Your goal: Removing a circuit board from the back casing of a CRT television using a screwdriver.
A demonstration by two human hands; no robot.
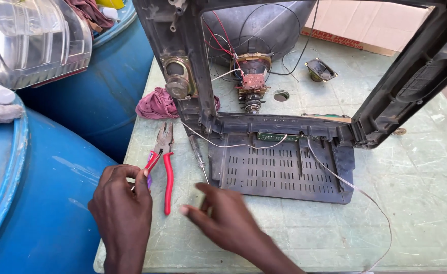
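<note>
- Our left hand (122,203) is curled at the table's left edge, fingertips closed on a small purple-tipped tool (148,178) beside the red-handled pliers (163,161).
- Our right hand (223,218) hangs open over the table near its front edge, fingers spread, holding nothing, just by the screwdriver (198,157).
- Further out lies the dark television casing (279,167), its frame upright.
- We judge this a tool-picking step; next calls for a firm grasp on the screwdriver.
</note>
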